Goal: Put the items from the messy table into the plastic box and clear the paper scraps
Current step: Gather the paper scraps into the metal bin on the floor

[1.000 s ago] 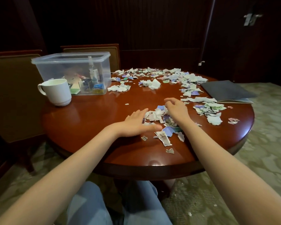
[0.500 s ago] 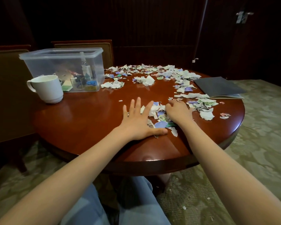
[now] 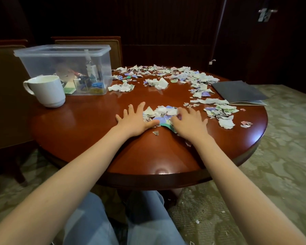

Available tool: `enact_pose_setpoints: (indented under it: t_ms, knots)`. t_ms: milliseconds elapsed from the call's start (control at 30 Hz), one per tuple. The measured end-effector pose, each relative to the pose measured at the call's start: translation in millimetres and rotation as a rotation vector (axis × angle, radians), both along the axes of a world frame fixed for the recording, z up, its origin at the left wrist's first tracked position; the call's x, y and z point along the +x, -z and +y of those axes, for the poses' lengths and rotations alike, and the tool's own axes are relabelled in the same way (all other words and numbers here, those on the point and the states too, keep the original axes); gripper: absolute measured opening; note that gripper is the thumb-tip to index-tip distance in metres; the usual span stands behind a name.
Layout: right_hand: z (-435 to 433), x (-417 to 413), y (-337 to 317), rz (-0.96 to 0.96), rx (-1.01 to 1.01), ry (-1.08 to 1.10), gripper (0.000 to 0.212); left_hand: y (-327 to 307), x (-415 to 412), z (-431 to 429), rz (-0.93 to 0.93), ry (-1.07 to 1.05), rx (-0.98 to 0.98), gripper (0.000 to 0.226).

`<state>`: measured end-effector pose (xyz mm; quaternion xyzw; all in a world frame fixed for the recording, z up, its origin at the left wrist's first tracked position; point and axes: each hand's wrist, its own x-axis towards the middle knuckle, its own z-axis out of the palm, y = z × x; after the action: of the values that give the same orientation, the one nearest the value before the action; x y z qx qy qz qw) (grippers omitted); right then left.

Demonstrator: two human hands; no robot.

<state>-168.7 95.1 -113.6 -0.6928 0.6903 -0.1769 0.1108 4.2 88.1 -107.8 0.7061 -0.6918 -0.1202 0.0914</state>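
Note:
A small heap of torn paper scraps [image 3: 160,112] lies on the round wooden table [image 3: 88,124] between my hands. My left hand [image 3: 135,121] lies flat with spread fingers, its thumb against the heap's left side. My right hand [image 3: 188,123] rests palm down on the heap's right side, fingers slightly bent over the scraps. More scraps [image 3: 166,73] are strewn across the far and right parts of the table. The clear plastic box [image 3: 42,62] stands at the back left with a bottle and several small items inside.
A white mug [image 3: 46,91] stands in front of the box. A dark grey folder [image 3: 238,91] lies at the table's right edge. Chairs stand behind the table at the left. Bits of paper [image 3: 197,221] dot the carpet. My knees are under the near edge.
Both hands have pushed the near scraps together into a tighter heap. My right hand has spread out over the scraps; the left stays flat beside them.

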Motion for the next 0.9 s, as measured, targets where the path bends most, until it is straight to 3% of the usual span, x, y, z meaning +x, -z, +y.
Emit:
enact_pose_setpoints:
  t_ms: [100,233,433,633,733,900]
  knots:
    - [-1.0,10.8,6.1,0.144,0.086,-0.059,0.067,-0.1,6.9,-5.9,0.033,0.016,-0.019,0.101]
    - [-14.9,15.0,4.3,0.096,0.067,-0.113,0.078,0.3,27.0,-16.1,0.058,-0.032,-0.065,0.112]
    - [-42.7,26.2,-0.4,0.049,0.058,-0.216,0.080,1.0,37.7,-18.8,0.111,0.172,-0.019,0.085]
    - [-62.6,43.5,-5.4,-0.170,0.003,-0.403,0.061,3.0,42.4,-16.5,0.543,0.202,0.054,0.104]
    - [-73.7,56.0,-6.1,-0.268,-0.012,-0.411,0.061,3.8,41.9,-12.8,0.504,0.242,0.052,0.116]
    - [-87.5,74.4,-1.0,0.077,-0.082,-0.433,0.057,2.5,37.7,-16.2,0.260,0.085,-0.109,0.121]
